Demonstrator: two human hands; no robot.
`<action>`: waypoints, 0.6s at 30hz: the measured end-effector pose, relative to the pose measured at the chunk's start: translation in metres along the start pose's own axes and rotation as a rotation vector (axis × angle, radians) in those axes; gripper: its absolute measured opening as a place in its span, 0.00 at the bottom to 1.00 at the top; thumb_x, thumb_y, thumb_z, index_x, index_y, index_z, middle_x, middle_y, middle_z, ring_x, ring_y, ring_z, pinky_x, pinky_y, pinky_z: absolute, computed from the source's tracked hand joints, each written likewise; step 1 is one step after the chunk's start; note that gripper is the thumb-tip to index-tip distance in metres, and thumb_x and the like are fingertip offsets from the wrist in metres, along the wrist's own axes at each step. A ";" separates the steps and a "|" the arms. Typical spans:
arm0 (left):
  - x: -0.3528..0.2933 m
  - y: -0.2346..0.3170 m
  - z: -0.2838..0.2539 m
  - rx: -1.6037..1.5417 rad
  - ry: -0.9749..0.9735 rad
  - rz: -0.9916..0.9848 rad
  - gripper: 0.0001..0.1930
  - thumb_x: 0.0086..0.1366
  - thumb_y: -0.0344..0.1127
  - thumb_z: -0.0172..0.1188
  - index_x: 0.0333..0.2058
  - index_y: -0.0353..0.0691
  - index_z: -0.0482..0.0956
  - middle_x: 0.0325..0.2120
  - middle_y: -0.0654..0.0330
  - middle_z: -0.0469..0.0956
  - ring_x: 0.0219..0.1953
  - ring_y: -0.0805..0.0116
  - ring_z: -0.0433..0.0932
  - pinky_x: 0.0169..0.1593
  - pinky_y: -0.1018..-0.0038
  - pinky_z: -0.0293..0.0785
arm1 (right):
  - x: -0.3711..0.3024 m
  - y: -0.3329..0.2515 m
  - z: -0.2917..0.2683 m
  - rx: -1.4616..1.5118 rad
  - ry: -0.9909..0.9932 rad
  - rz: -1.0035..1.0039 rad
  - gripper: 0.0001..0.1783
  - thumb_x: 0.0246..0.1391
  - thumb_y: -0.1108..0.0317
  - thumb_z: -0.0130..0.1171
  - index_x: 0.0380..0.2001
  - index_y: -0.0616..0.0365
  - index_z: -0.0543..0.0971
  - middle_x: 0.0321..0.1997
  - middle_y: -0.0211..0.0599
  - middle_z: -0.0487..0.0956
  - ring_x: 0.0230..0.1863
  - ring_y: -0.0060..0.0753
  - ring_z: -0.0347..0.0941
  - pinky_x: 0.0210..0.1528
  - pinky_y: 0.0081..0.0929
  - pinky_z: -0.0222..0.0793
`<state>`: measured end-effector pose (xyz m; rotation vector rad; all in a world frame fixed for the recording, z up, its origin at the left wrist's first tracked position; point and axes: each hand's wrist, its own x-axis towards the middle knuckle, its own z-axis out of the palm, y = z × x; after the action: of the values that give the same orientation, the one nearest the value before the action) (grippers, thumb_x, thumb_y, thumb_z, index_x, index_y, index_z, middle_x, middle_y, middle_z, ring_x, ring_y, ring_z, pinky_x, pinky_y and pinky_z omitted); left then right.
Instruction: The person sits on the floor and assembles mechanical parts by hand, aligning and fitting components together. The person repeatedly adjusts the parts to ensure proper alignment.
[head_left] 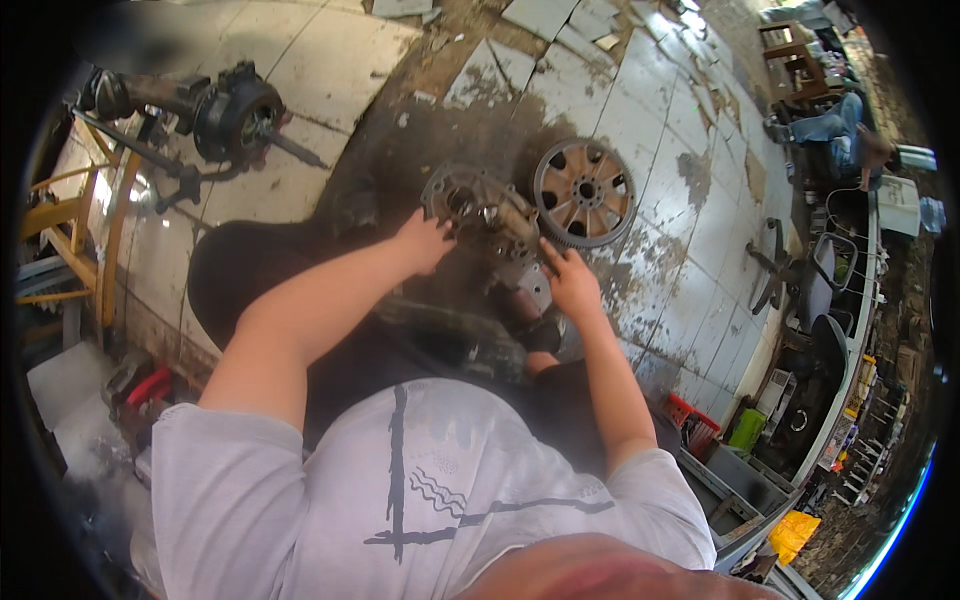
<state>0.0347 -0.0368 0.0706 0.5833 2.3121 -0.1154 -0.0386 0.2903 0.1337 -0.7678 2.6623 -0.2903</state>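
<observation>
Notably, the metal housing [505, 215] lies at twelve o'clock, the toothed wheel [568, 190] beside it between two and three. Fingers of the left hand [428, 243], at the housing's eight o'clock, are partly spread; the right hand [573, 284], at four, is half-bent; any grip cannot be determined.

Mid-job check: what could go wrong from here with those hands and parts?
The bare left hand and right hand are at the metal housing, so either might get pinched if it shifts. The toothed wheel lies close to the right hand, so its rim could scrape it. Cracked floor tiles beyond might make footing unsteady.
</observation>
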 end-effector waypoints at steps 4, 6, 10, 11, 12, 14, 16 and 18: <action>0.015 -0.005 -0.005 0.004 -0.052 0.035 0.43 0.68 0.60 0.65 0.78 0.61 0.58 0.80 0.57 0.53 0.76 0.55 0.62 0.75 0.43 0.54 | 0.002 0.012 0.006 -0.018 0.010 0.067 0.29 0.67 0.53 0.60 0.71 0.22 0.73 0.44 0.44 0.77 0.44 0.55 0.81 0.46 0.50 0.78; 0.012 -0.007 -0.016 0.004 -0.107 0.029 0.43 0.68 0.61 0.65 0.78 0.61 0.58 0.80 0.59 0.53 0.75 0.55 0.64 0.75 0.44 0.55 | 0.010 0.029 0.003 -0.070 0.022 0.084 0.28 0.68 0.52 0.59 0.71 0.22 0.73 0.44 0.44 0.77 0.44 0.54 0.81 0.45 0.50 0.78; 0.018 -0.009 -0.017 0.008 -0.100 0.031 0.43 0.67 0.60 0.66 0.77 0.64 0.60 0.78 0.61 0.59 0.70 0.57 0.72 0.71 0.46 0.61 | 0.022 0.007 -0.032 -0.208 0.024 0.068 0.28 0.68 0.51 0.58 0.70 0.22 0.74 0.44 0.42 0.77 0.44 0.51 0.81 0.45 0.49 0.79; 0.018 -0.009 -0.016 0.002 -0.085 0.039 0.43 0.66 0.59 0.66 0.76 0.65 0.61 0.77 0.60 0.62 0.69 0.58 0.74 0.70 0.46 0.62 | 0.022 -0.009 -0.040 -0.228 0.046 0.043 0.28 0.68 0.52 0.58 0.70 0.22 0.74 0.44 0.42 0.77 0.44 0.51 0.81 0.45 0.49 0.79; 0.019 -0.012 -0.016 0.004 -0.090 0.037 0.42 0.65 0.59 0.67 0.76 0.65 0.62 0.75 0.60 0.65 0.67 0.58 0.75 0.68 0.47 0.63 | 0.027 -0.026 -0.047 -0.230 0.032 0.054 0.28 0.69 0.52 0.57 0.71 0.22 0.73 0.47 0.39 0.78 0.48 0.49 0.81 0.48 0.46 0.78; 0.020 -0.011 -0.014 -0.003 -0.100 0.042 0.41 0.63 0.57 0.68 0.75 0.66 0.64 0.71 0.60 0.72 0.64 0.58 0.78 0.65 0.48 0.66 | 0.043 -0.037 -0.037 -0.153 0.090 -0.082 0.28 0.69 0.53 0.57 0.71 0.24 0.73 0.48 0.40 0.78 0.48 0.49 0.81 0.47 0.46 0.79; 0.023 -0.010 -0.011 0.038 -0.068 0.049 0.41 0.62 0.56 0.68 0.74 0.66 0.65 0.67 0.60 0.76 0.62 0.58 0.80 0.63 0.49 0.67 | 0.060 -0.049 -0.028 -0.233 0.103 -0.103 0.26 0.69 0.53 0.57 0.69 0.25 0.75 0.46 0.42 0.78 0.48 0.48 0.81 0.48 0.47 0.79; 0.026 -0.003 -0.004 0.051 -0.061 0.047 0.41 0.62 0.56 0.69 0.74 0.66 0.65 0.69 0.60 0.73 0.63 0.58 0.78 0.63 0.50 0.68 | 0.077 -0.058 -0.022 -0.264 0.044 -0.107 0.26 0.70 0.53 0.56 0.70 0.25 0.75 0.47 0.42 0.78 0.49 0.48 0.81 0.48 0.47 0.80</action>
<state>0.0144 -0.0287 0.0554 0.6510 2.2399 -0.1682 -0.0807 0.2021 0.1487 -0.9961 2.7387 0.0210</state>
